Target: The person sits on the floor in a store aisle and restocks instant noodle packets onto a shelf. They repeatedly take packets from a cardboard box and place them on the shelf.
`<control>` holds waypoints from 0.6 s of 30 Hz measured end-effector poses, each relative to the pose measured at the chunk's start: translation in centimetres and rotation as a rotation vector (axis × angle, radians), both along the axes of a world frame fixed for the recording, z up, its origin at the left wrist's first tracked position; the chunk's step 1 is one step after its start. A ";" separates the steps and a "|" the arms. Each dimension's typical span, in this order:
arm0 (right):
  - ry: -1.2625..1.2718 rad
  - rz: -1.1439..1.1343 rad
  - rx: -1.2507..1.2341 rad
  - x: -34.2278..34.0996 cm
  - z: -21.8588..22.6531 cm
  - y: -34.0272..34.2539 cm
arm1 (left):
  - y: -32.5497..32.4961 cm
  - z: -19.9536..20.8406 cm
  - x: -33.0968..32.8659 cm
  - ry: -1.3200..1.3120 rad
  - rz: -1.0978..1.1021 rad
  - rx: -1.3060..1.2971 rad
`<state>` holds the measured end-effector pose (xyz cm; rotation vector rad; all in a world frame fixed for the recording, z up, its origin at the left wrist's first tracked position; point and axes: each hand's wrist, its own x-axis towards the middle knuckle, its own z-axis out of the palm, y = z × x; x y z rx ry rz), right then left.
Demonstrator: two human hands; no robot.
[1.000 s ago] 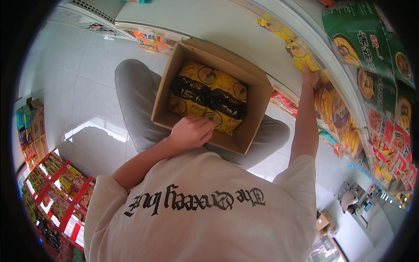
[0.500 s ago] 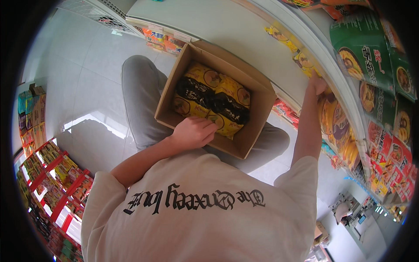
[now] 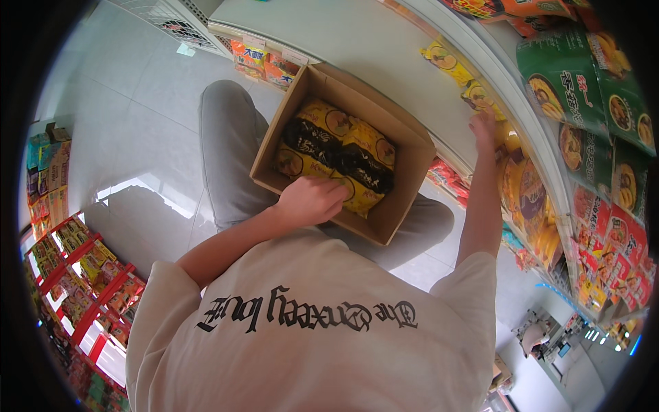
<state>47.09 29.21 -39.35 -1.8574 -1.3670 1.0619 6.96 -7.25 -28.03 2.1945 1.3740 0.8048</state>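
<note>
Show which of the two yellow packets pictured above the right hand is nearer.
The lower right packet, by the right hand; the other packet, upper left, is farther.

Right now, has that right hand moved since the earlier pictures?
Yes: the right hand shifted slightly left, judged against the upper yellow noodle packet on the shelf.
</note>
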 end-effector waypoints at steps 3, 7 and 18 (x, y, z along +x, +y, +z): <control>0.092 -0.037 0.115 -2.3 2.3 -2.9 | 0.0 0.0 -0.1 0.054 -0.002 -0.016; 0.040 -0.117 0.259 -3.4 3.9 -5.4 | 0.0 0.2 0.0 0.050 -0.004 -0.033; 0.396 0.351 0.253 -20.3 11.2 -22.1 | -0.4 0.0 0.0 -0.024 0.019 0.029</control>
